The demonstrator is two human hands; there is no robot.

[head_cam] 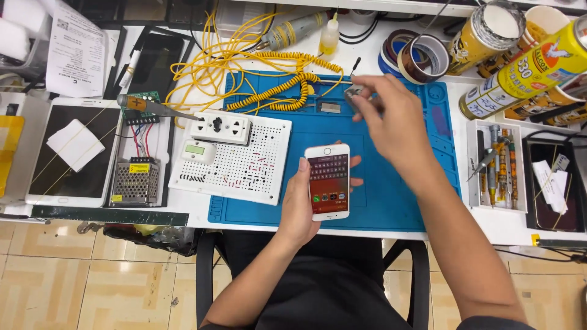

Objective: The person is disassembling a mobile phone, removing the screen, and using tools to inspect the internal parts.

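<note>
- Two hands of mine were at work over the blue mat (391, 201); nearest me, my left hand (299, 205) was wrapped round a white phone (328, 181), thumb on its left edge, fingers curled behind the right edge, screen lit and facing up.
- The phone's long axis ran from me toward the far edge of the bench, nearly upright in view.
- My right hand (391, 122) hung beyond and to the right of the phone, well apart from it; its fingertips were pressed together on a small grey metal part (353, 95), blurred, so I could not tell what it was.
- Left of the phone lay a white perforated board (244, 165) carrying a white socket block (220, 128).
- Farther left lay a flat tablet (73, 153) with a white slip on it.
- At the far right lay yellow cylindrical cans (532, 73) with printed labels, beside rolls of tape (422, 58).
- Farthest off, a printed white sheet (76, 49) stood at the back left.
</note>
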